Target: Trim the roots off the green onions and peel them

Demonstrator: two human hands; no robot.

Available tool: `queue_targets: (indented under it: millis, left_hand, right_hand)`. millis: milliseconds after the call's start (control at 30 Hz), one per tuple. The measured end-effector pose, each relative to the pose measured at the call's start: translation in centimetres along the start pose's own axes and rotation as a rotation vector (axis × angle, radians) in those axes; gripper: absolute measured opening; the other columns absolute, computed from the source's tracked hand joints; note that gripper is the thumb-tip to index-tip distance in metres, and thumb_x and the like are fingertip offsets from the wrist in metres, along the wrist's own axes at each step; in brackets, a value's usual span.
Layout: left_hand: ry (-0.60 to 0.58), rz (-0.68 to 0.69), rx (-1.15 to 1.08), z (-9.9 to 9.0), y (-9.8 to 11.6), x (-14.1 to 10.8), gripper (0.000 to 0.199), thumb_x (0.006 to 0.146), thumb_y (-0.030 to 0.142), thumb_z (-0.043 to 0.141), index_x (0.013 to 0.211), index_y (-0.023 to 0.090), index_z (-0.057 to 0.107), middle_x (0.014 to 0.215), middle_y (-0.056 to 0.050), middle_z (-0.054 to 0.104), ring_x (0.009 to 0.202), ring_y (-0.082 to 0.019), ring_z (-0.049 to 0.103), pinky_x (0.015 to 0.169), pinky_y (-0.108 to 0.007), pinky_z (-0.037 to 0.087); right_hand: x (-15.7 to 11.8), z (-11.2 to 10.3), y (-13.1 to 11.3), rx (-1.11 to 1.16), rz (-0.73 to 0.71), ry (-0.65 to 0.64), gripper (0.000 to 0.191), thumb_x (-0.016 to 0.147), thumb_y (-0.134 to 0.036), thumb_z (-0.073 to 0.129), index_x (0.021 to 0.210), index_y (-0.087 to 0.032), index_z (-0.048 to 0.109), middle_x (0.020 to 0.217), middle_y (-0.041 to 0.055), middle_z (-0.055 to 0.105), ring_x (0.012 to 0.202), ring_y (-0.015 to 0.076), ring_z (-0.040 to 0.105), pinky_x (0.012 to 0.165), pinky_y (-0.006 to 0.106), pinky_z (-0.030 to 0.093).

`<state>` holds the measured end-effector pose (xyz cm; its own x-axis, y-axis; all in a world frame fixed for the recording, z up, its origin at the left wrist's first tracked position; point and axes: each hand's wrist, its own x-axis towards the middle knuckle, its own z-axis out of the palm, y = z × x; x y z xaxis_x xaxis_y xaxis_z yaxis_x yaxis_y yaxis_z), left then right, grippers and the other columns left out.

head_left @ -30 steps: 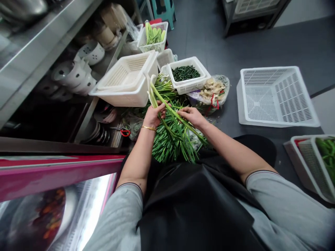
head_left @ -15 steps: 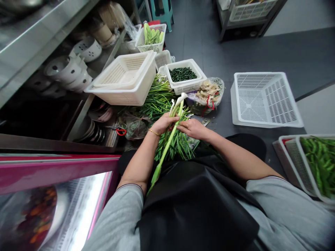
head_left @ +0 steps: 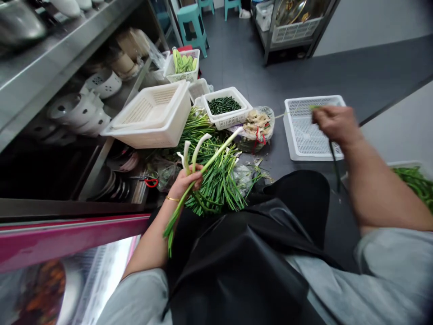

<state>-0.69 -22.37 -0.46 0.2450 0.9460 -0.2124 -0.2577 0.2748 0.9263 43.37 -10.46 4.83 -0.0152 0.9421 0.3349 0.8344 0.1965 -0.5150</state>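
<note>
My left hand (head_left: 189, 178) is closed around several scallions (head_left: 219, 151), their white root ends pointing up and away and their green leaves hanging back beside my forearm. Off to the right, my right hand (head_left: 334, 124) is closed on a scallion (head_left: 333, 158); its dark green leaves dangle below the fist and its pale end reaches left. That hand is held up over a white perforated basket (head_left: 313, 155) and covers part of its far right side. Beyond and below my left hand, a large pile of scallions (head_left: 216, 196) lies on the floor.
White baskets (head_left: 162, 135) are stacked at the left, near a basket of dark green chillies (head_left: 225, 122). A tied plastic bag (head_left: 262, 124) lies beside it. Red-handled scissors (head_left: 151, 183) rest by the steel shelf (head_left: 67, 49). Green peppers (head_left: 412, 183) sit at the far right.
My hands have parted. The right one has swung out to the right with a scallion, over the basket. My left hand has shifted slightly left and down, still holding its scallions. The view has shifted.
</note>
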Motion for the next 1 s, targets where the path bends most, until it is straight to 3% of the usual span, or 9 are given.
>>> queue_targets:
  millis: [67, 133, 200, 267, 367, 533, 767, 900, 1000]
  left_hand:
    - [0.014, 0.037, -0.033, -0.6, -0.2, 0.0, 0.034, 0.072, 0.036, 0.073, 0.094, 0.013, 0.061, 0.045, 0.006, 0.046, 0.035, -0.006, 0.036, 0.034, -0.016, 0.025]
    - [0.019, 0.07, -0.062, 0.0, -0.4, 0.5, 0.035, 0.073, 0.039, 0.071, 0.093, 0.012, 0.062, 0.046, 0.004, 0.051, 0.036, -0.007, 0.038, 0.034, -0.017, 0.027]
    - [0.023, 0.082, -0.074, 1.5, -0.7, 1.3, 0.033, 0.073, 0.039, 0.07, 0.091, 0.012, 0.062, 0.049, 0.002, 0.055, 0.037, -0.007, 0.04, 0.034, -0.018, 0.028]
    - [0.029, 0.082, -0.04, 3.1, -0.9, 2.0, 0.03, 0.073, 0.037, 0.071, 0.089, 0.013, 0.063, 0.051, 0.001, 0.057, 0.039, -0.007, 0.043, 0.036, -0.018, 0.03]
    - [0.018, 0.076, 0.073, 4.8, -1.0, 2.6, 0.03, 0.072, 0.036, 0.073, 0.089, 0.013, 0.065, 0.054, 0.0, 0.061, 0.043, -0.008, 0.048, 0.041, -0.018, 0.034]
    - [0.111, 0.099, 0.199, 5.0, -0.8, 2.9, 0.03, 0.065, 0.036, 0.081, 0.07, 0.012, 0.064, 0.051, -0.001, 0.06, 0.041, -0.006, 0.044, 0.04, -0.019, 0.028]
    - [-0.16, -0.068, -0.07, 4.9, -1.0, 3.2, 0.047, 0.065, 0.056, 0.077, 0.062, 0.014, 0.056, 0.037, 0.004, 0.043, 0.03, -0.005, 0.035, 0.032, -0.018, 0.024]
    - [-0.217, -0.021, -0.065, 5.9, -0.8, 3.7, 0.049, 0.061, 0.058, 0.079, 0.073, 0.015, 0.059, 0.042, 0.005, 0.046, 0.031, -0.005, 0.035, 0.032, -0.018, 0.023]
    - [-0.127, 0.023, 0.085, 6.3, -0.4, 4.2, 0.043, 0.061, 0.047, 0.083, 0.079, 0.014, 0.062, 0.048, 0.004, 0.051, 0.036, -0.005, 0.04, 0.035, -0.017, 0.025]
  right_hand:
    - [-0.1, -0.5, 2.2, -0.016, 0.17, 0.043, 0.06, 0.092, -0.057, 0.037, 0.084, -0.007, 0.068, 0.077, 0.0211, 0.068, 0.063, 0.0124, 0.058, 0.062, 0.033, 0.039]
    - [-0.9, 1.5, 1.8, -0.044, 0.26, -0.162, 0.055, 0.089, -0.058, 0.048, 0.078, -0.008, 0.069, 0.07, 0.0187, 0.066, 0.062, 0.0156, 0.061, 0.063, 0.035, 0.044]
    - [-1.9, 5.0, -1.1, -0.038, 0.195, -0.455, 0.044, 0.075, -0.054, 0.071, 0.071, -0.01, 0.068, 0.07, 0.0164, 0.065, 0.072, 0.0247, 0.065, 0.072, 0.042, 0.05]
    - [-2.7, 8.8, -5.4, 0.051, 0.101, -0.539, 0.049, 0.064, -0.056, 0.08, 0.084, -0.012, 0.069, 0.083, 0.0154, 0.068, 0.083, 0.0271, 0.067, 0.078, 0.042, 0.053]
    - [-3.2, 12.8, -11.6, 0.575, 0.052, -0.57, 0.054, 0.085, -0.063, 0.055, 0.104, -0.014, 0.063, 0.08, 0.0069, 0.068, 0.065, 0.0135, 0.065, 0.06, 0.026, 0.054]
    - [-3.9, 14.1, -16.2, 1.269, 0.215, -0.673, 0.05, 0.068, -0.057, 0.076, 0.085, -0.013, 0.059, 0.058, -0.0022, 0.058, 0.043, 0.009, 0.056, 0.04, 0.02, 0.047]
    - [-3.6, 10.5, -13.5, 1.18, -0.035, -0.932, 0.047, 0.072, -0.051, 0.075, 0.089, -0.008, 0.065, 0.066, 0.0037, 0.066, 0.048, 0.0099, 0.06, 0.05, 0.023, 0.054]
    - [-3.8, 10.6, -13.2, 0.985, -0.086, -0.838, 0.04, 0.08, -0.049, 0.067, 0.089, -0.01, 0.067, 0.063, 0.0029, 0.066, 0.047, 0.0095, 0.059, 0.05, 0.022, 0.052]
    - [-3.8, 12.4, -12.6, 0.493, -0.19, -0.772, 0.03, 0.088, -0.038, 0.058, 0.092, -0.011, 0.07, 0.072, 0.0072, 0.07, 0.061, 0.0148, 0.065, 0.062, 0.024, 0.054]
